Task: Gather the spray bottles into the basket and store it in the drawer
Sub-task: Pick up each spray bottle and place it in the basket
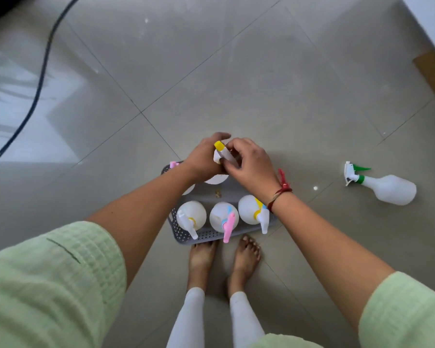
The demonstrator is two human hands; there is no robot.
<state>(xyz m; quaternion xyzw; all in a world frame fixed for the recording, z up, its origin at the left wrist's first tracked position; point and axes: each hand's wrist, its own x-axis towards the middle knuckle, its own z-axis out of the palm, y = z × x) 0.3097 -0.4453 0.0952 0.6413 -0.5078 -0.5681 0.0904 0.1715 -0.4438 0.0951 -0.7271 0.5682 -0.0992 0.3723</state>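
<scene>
A grey perforated basket (pixel 204 236) stands on the floor just in front of my bare feet. Three white spray bottles stand upright in its near row: one with a white head (pixel 191 217), one with a pink trigger (pixel 224 218), one with a yellow collar (pixel 251 209). Over the far row, my left hand (pixel 204 159) and my right hand (pixel 249 165) both grip a white bottle with a yellow nozzle (pixel 220 151). Another bottle's pink part (pixel 173 164) peeks out at the far left, mostly hidden by my left arm. A white bottle with a green trigger (pixel 384 188) lies on its side on the floor to the right.
A dark cable (pixel 42 79) curves across the grey tiled floor at the left. A white furniture edge (pixel 430 23) and a brown strip (pixel 432 74) run along the upper right. A red thread band circles my right wrist.
</scene>
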